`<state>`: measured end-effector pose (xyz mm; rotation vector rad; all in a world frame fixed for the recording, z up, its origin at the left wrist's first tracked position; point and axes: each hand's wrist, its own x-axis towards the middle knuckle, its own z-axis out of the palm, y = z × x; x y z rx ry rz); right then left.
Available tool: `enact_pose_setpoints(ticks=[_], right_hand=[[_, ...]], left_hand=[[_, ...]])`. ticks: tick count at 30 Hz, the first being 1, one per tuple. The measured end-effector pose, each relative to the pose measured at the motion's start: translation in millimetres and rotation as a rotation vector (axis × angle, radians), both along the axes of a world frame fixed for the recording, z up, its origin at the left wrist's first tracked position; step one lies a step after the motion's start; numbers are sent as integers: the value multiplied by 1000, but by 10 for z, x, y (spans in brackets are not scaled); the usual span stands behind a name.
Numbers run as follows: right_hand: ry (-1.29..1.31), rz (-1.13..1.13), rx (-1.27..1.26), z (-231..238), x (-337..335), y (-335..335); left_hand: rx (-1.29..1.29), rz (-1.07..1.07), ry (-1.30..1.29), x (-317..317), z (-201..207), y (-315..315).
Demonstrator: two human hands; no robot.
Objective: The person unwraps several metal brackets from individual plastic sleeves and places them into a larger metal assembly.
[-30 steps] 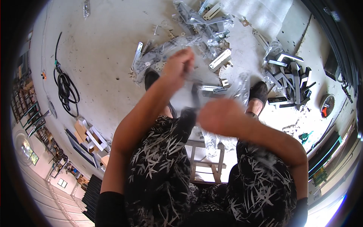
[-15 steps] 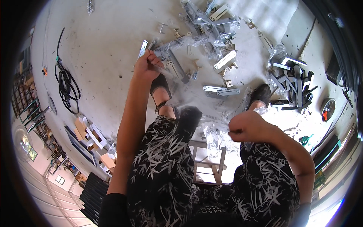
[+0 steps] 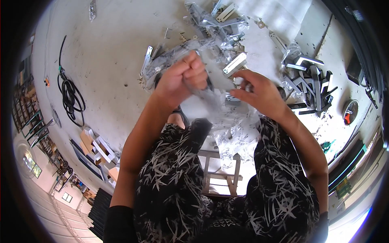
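Observation:
My left hand is closed in a fist around a clear plastic bag, whose lower part hangs blurred toward the middle. Whether anything lies inside that bag I cannot make out. To its right, my right hand has thumb and fingers apart and curved, close to the bag, with nothing visible between them. Just beyond the right fingertips a silver slotted metal plate lies on the floor. Crumpled clear plastic wrapping is spread between my knees.
Bagged metal parts are heaped ahead. Black and silver angled brackets are piled at the right, near a round dish with an orange item. A coiled black cable and opened cardboard boxes lie at the left.
My left hand has come back from the far left parts toward the middle, bringing the plastic bag. My right hand has risen from above my knee toward it, and its fingers have opened.

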<state>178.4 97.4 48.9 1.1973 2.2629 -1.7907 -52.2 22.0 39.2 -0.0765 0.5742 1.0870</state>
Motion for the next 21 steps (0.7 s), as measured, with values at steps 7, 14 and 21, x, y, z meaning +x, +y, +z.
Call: enact_pose_setpoints(ticks=[7,14,21], right_hand=[[38,62,-361,-156,-145,49],[59,-10,-115,-182,13,-105],[-34,-315,603,-141,203,-208]], left_hand=[[65,-156,-56,257,195,55],[103,-193,-26,324,78,20],[70,126,298,-38,-305,-68]])
